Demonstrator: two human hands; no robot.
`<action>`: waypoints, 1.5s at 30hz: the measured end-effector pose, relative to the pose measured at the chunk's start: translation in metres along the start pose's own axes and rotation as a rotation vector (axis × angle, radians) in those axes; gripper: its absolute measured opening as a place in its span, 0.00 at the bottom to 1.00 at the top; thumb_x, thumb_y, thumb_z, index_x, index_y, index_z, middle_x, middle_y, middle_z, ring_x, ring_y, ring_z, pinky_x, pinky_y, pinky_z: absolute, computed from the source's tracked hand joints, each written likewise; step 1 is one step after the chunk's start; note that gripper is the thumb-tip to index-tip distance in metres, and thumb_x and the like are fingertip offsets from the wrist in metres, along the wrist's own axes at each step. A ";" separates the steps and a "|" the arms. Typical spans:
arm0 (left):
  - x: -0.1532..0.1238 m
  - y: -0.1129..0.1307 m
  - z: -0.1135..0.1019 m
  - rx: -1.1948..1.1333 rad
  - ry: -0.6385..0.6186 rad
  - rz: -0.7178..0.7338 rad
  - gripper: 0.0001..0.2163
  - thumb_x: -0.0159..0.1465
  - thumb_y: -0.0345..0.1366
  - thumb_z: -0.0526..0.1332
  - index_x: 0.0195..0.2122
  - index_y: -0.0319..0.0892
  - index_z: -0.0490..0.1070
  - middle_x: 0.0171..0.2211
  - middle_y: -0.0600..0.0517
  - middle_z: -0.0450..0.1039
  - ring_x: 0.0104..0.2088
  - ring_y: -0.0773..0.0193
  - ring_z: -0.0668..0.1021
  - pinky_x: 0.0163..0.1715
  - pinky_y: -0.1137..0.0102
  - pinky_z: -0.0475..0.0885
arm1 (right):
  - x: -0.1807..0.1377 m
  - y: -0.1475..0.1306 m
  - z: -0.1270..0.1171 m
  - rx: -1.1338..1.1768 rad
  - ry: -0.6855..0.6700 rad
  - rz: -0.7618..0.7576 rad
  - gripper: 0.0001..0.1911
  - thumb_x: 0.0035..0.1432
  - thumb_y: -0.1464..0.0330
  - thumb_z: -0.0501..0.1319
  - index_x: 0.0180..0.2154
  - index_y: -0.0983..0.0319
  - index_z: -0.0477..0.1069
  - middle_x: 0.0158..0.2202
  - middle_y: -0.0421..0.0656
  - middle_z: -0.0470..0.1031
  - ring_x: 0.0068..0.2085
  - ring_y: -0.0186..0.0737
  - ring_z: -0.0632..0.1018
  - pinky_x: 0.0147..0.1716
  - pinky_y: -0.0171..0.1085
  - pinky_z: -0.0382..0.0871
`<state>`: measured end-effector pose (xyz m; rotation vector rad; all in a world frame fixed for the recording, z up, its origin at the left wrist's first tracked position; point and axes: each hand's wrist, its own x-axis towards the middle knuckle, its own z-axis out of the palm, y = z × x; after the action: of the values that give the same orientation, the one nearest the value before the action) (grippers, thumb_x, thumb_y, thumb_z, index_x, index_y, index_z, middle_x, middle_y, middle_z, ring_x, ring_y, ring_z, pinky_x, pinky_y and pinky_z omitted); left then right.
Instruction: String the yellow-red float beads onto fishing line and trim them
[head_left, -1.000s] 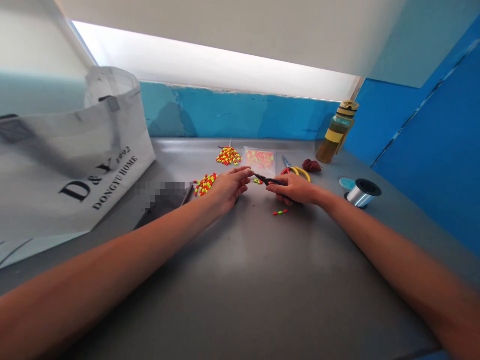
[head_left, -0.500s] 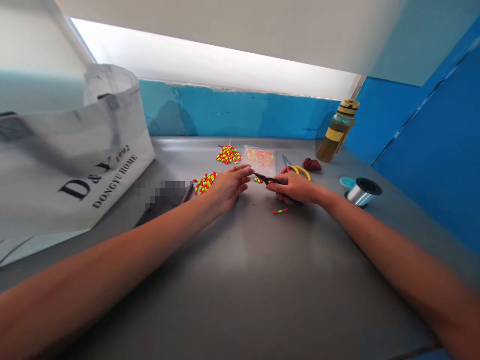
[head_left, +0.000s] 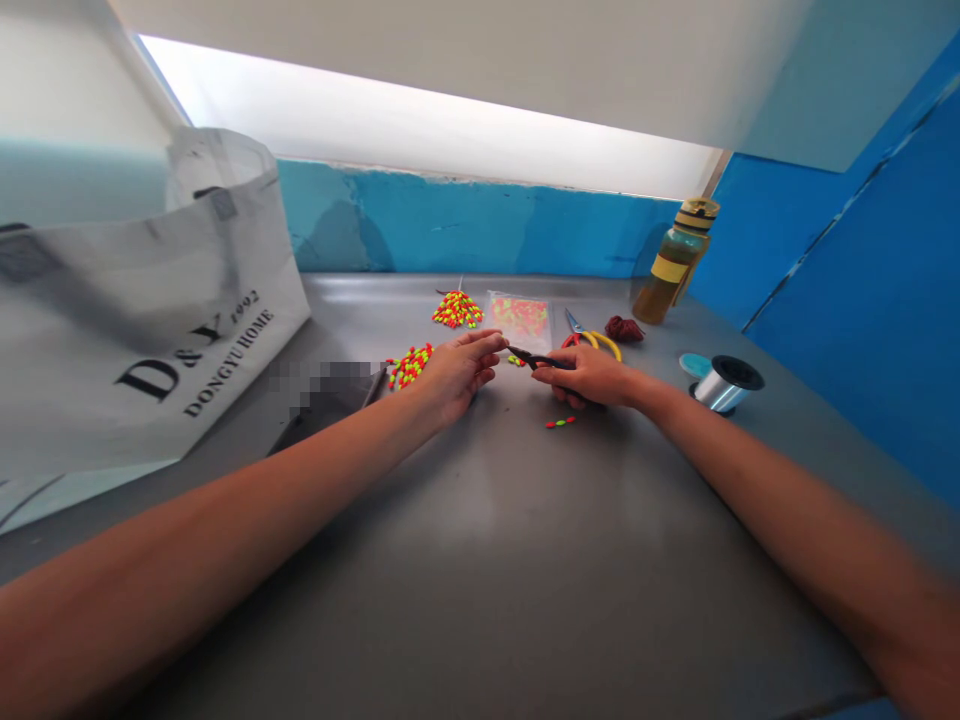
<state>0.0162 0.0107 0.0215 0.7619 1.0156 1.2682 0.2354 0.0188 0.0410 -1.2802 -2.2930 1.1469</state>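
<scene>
My right hand (head_left: 589, 377) is closed round a small black tool (head_left: 534, 360) whose tip points left toward my left hand (head_left: 459, 370). The left hand's thumb and fingers are pinched together right at the tool's tip; what they pinch is too small to make out. A tiny red and yellow bead (head_left: 515, 361) lies just under the tip. A short string of such beads (head_left: 561, 423) rests on the grey table (head_left: 480, 560) just in front of my right hand. A pile of beads (head_left: 411, 366) lies beside my left hand.
Behind the hands are a second bead pile (head_left: 457, 311), a clear bag of beads (head_left: 520, 320), yellow-handled scissors (head_left: 592, 339), a dark red clump (head_left: 623, 329), an amber bottle (head_left: 676, 262) and a spool of clear line (head_left: 724, 384). A white printed bag (head_left: 142, 330) stands at left.
</scene>
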 end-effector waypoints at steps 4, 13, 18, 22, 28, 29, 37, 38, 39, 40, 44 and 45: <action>0.000 0.000 0.000 0.012 0.002 0.006 0.07 0.54 0.30 0.72 0.34 0.42 0.80 0.36 0.48 0.79 0.29 0.70 0.73 0.29 0.74 0.68 | 0.000 -0.001 0.000 -0.004 0.002 -0.005 0.20 0.63 0.51 0.59 0.40 0.62 0.74 0.27 0.40 0.76 0.20 0.31 0.72 0.20 0.31 0.64; 0.000 0.000 0.000 0.004 -0.012 0.012 0.09 0.52 0.30 0.73 0.35 0.41 0.80 0.33 0.50 0.77 0.28 0.70 0.73 0.26 0.76 0.67 | 0.000 0.000 0.000 -0.006 0.002 -0.013 0.22 0.63 0.50 0.60 0.41 0.63 0.75 0.27 0.41 0.76 0.21 0.32 0.73 0.21 0.32 0.64; -0.002 0.001 0.002 0.001 -0.004 0.005 0.09 0.52 0.29 0.73 0.36 0.41 0.80 0.33 0.50 0.77 0.27 0.71 0.73 0.26 0.76 0.67 | 0.001 0.000 0.000 -0.012 0.002 -0.015 0.21 0.63 0.50 0.59 0.40 0.63 0.74 0.26 0.40 0.75 0.20 0.31 0.73 0.21 0.31 0.65; -0.001 0.002 0.001 0.001 -0.006 0.006 0.11 0.53 0.29 0.72 0.38 0.42 0.81 0.34 0.49 0.78 0.28 0.70 0.73 0.26 0.76 0.67 | 0.001 0.000 0.000 -0.013 -0.005 -0.009 0.21 0.63 0.50 0.59 0.39 0.62 0.74 0.27 0.40 0.76 0.21 0.31 0.73 0.21 0.32 0.65; 0.000 0.001 0.000 0.016 -0.015 -0.002 0.10 0.53 0.29 0.71 0.37 0.42 0.80 0.36 0.49 0.79 0.29 0.69 0.74 0.28 0.75 0.69 | 0.000 0.000 0.000 -0.008 -0.003 -0.005 0.21 0.63 0.50 0.59 0.39 0.62 0.73 0.27 0.40 0.76 0.20 0.31 0.72 0.21 0.32 0.65; 0.000 0.001 0.000 0.014 -0.013 -0.003 0.09 0.54 0.29 0.71 0.37 0.42 0.80 0.37 0.48 0.79 0.29 0.69 0.74 0.27 0.75 0.69 | 0.000 0.000 0.000 -0.006 -0.003 -0.003 0.21 0.63 0.50 0.59 0.39 0.62 0.73 0.27 0.40 0.76 0.20 0.31 0.72 0.21 0.31 0.65; 0.000 -0.002 0.001 0.095 -0.042 -0.067 0.06 0.61 0.37 0.66 0.35 0.42 0.79 0.41 0.46 0.81 0.41 0.59 0.80 0.33 0.70 0.72 | 0.000 0.000 0.000 -0.008 0.004 0.002 0.22 0.62 0.50 0.60 0.40 0.62 0.73 0.27 0.40 0.76 0.20 0.31 0.73 0.21 0.32 0.64; 0.000 -0.002 0.001 0.101 -0.053 -0.069 0.06 0.61 0.38 0.66 0.35 0.42 0.79 0.42 0.45 0.81 0.43 0.58 0.80 0.35 0.69 0.72 | 0.000 0.000 0.000 -0.010 0.004 0.001 0.22 0.62 0.50 0.60 0.40 0.62 0.74 0.27 0.40 0.76 0.20 0.31 0.72 0.21 0.32 0.64; 0.000 -0.002 0.001 0.102 -0.064 -0.071 0.06 0.62 0.38 0.65 0.35 0.42 0.79 0.42 0.45 0.81 0.44 0.57 0.80 0.37 0.68 0.73 | 0.000 0.000 0.000 -0.013 0.003 0.000 0.21 0.63 0.50 0.60 0.40 0.63 0.74 0.27 0.40 0.76 0.20 0.31 0.72 0.21 0.32 0.64; 0.000 -0.002 0.001 0.099 -0.075 -0.074 0.06 0.62 0.38 0.65 0.35 0.42 0.79 0.42 0.45 0.81 0.45 0.57 0.80 0.38 0.68 0.73 | 0.000 -0.001 0.000 -0.014 0.003 0.000 0.21 0.63 0.50 0.59 0.40 0.63 0.74 0.27 0.40 0.76 0.20 0.30 0.72 0.21 0.31 0.64; 0.000 -0.002 0.000 0.078 -0.109 -0.093 0.06 0.63 0.36 0.64 0.34 0.41 0.79 0.42 0.45 0.81 0.43 0.58 0.81 0.36 0.70 0.73 | 0.000 -0.002 0.001 -0.017 0.000 -0.009 0.21 0.63 0.51 0.59 0.40 0.63 0.74 0.27 0.40 0.76 0.21 0.31 0.72 0.20 0.31 0.63; 0.000 -0.002 0.000 0.073 -0.109 -0.094 0.06 0.63 0.36 0.64 0.34 0.40 0.79 0.42 0.45 0.81 0.42 0.59 0.81 0.35 0.70 0.73 | 0.000 -0.002 0.001 -0.018 -0.002 -0.011 0.21 0.64 0.51 0.59 0.40 0.63 0.74 0.27 0.40 0.76 0.21 0.31 0.72 0.20 0.31 0.63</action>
<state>0.0175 0.0106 0.0196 0.8210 1.0018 1.1023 0.2341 0.0179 0.0417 -1.2720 -2.3141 1.1264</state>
